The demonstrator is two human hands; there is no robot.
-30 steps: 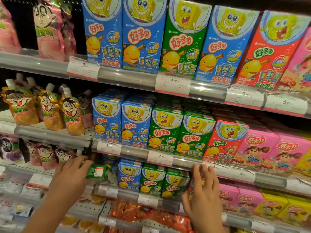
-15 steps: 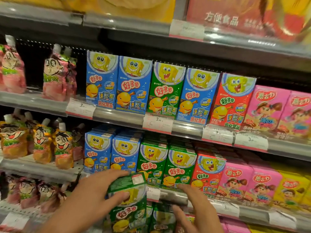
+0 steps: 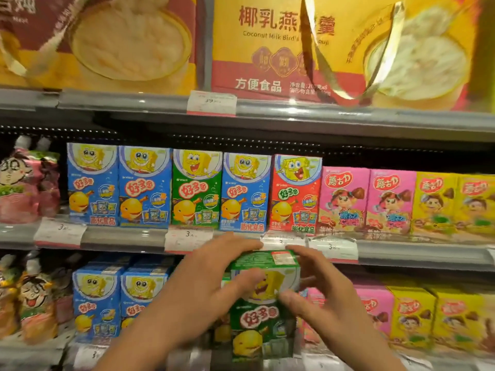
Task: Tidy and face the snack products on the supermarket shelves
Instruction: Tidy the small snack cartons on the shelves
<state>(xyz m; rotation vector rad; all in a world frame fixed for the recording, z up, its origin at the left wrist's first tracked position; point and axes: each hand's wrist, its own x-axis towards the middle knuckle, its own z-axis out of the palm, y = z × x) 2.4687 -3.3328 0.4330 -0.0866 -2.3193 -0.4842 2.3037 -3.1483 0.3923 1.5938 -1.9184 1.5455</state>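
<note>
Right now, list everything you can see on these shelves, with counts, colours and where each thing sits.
Gift boxes: two, yellow and dark red, top shelf.
Blue snack boxes: three, middle shelf, first, second and fourth from left.
Green snack box: one, middle shelf, between blue boxes.
Red snack box: one, middle shelf, right of the blue ones.
Pink boxes: two, middle shelf; more below, partly hidden.
Yellow boxes: two, middle shelf far right; more below.
Lower blue boxes: two, lower shelf left.
Spouted pouches: pink, far left middle shelf; orange ones below; count unclear.
Price tags: white, on shelf rails.
Held green box: one, in front of lower shelf.
Hands: left hand and right hand, both holding the held green box.
</note>
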